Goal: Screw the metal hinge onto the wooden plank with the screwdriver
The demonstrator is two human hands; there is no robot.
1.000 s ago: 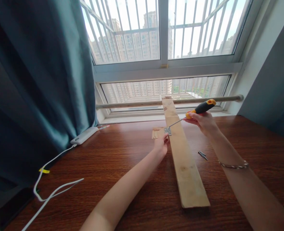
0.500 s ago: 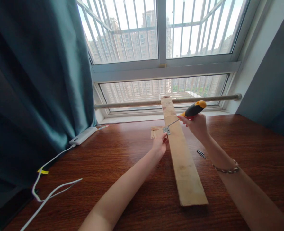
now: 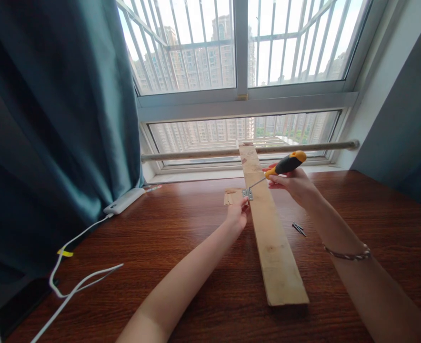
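A long pale wooden board (image 3: 273, 243) runs away from me across the table. On its left edge sits a small metal hinge (image 3: 247, 194), which reaches over a short wooden piece (image 3: 231, 196) beside the board. My left hand (image 3: 237, 214) is closed at the hinge's near edge, thumb and fingertips against it; the lower fingers are partly hidden. My right hand (image 3: 292, 183) holds a screwdriver (image 3: 287, 163) with a black and yellow handle. Its shaft slants down left over the board, and the tip meets the hinge. To the right lie several screws (image 3: 298, 229).
The brown wood-grain table (image 3: 196, 267) ends at a window sill with a horizontal rail (image 3: 196, 155), near the board's far end. At left are a blue curtain (image 3: 89, 95), a white power strip (image 3: 125, 201) and a looping white cable (image 3: 78, 287).
The fingers of my right hand have shifted round the screwdriver handle, and the wrist has turned and moved slightly right. My left hand, the hinge and the board stay in place.
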